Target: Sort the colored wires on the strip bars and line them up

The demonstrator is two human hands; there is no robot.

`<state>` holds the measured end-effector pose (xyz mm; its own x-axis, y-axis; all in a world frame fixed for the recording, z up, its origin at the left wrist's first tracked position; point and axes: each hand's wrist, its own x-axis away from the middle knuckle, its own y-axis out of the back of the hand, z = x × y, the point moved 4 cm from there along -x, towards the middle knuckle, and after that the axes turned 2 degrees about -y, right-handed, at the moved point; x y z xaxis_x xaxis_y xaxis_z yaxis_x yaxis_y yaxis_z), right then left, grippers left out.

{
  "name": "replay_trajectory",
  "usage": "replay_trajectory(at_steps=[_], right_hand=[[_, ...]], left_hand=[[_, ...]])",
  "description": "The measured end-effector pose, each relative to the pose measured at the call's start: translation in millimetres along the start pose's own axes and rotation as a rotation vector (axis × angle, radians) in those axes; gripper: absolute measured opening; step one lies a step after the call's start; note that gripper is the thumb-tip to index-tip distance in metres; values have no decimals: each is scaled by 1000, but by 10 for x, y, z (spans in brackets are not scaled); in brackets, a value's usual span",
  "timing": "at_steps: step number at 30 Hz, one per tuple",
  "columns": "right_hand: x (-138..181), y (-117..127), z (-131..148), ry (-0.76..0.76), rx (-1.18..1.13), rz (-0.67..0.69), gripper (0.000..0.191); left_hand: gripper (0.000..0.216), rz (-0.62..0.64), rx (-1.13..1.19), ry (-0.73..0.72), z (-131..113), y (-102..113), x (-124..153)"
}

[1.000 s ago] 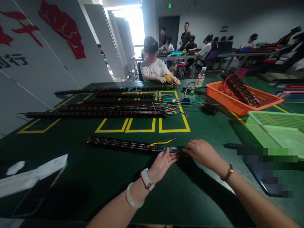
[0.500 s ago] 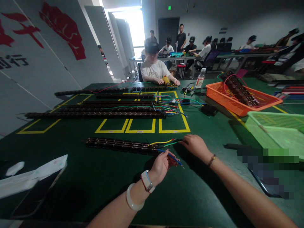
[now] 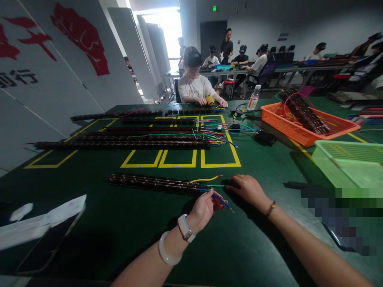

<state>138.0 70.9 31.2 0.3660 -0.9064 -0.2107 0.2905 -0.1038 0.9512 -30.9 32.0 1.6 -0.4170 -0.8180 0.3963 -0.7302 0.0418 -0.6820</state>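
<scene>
A dark wire bundle with metallic strips, the near harness [image 3: 152,182], lies across the table in front of me. From its right end come a yellow wire [image 3: 206,179], a green wire [image 3: 216,185] and a blue wire [image 3: 223,200]. My left hand [image 3: 205,207] pinches the blue wire, whose bare tip points down to the right. Fingers of my right hand [image 3: 245,187] are closed at the far end of the green wire, low over the table; the fingertips are partly hidden. The yellow wire lies loose, with a red-tipped end.
Several similar dark bundles [image 3: 134,144] lie farther back over yellow tape outlines. At right stand an orange basket [image 3: 302,137] holding another bundle and a green basket [image 3: 335,169]. A bottle [image 3: 253,98] stands behind. A co-worker [image 3: 196,85] sits opposite beside a yellow tool [image 3: 210,100].
My right hand has moved slightly right and down, and the green wire is now straighter and more level. My left hand stays nearly still on the blue wire.
</scene>
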Motion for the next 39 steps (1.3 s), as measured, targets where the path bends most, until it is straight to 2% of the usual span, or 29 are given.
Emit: replay_trajectory(at_steps=[3, 6, 9, 12, 14, 18, 23, 28, 33, 37, 39], right_hand=[[85, 114, 64, 43, -127, -16, 27], [237, 253, 208, 241, -192, -89, 35], [404, 301, 373, 465, -124, -165, 40], [479, 251, 468, 542, -18, -189, 27], [477, 219, 484, 543, 9, -189, 20], [439, 206, 425, 495, -45, -191, 23], [390, 139, 294, 377, -76, -175, 22], [323, 39, 233, 322, -73, -132, 21], [285, -26, 225, 301, -89, -81, 18], [265, -33, 173, 259, -195, -61, 19], [240, -4, 80, 184, -311, -77, 22]], left_hand=[[25, 5, 9, -1, 15, 20, -21], [27, 0, 6, 8, 26, 42, -32], [26, -10, 18, 15, 31, 53, -33], [27, -4, 17, 11, 32, 45, -35], [28, 10, 5, -1, 29, 34, -40], [32, 45, -17, -16, 14, 13, -49], [39, 105, -121, 66, 27, -1, -29], [35, 222, -293, 91, 65, -25, 5], [32, 246, -329, 55, 79, -31, 4], [30, 244, -336, 68, 65, -41, 11], [31, 243, -337, 82, 52, -53, 23]])
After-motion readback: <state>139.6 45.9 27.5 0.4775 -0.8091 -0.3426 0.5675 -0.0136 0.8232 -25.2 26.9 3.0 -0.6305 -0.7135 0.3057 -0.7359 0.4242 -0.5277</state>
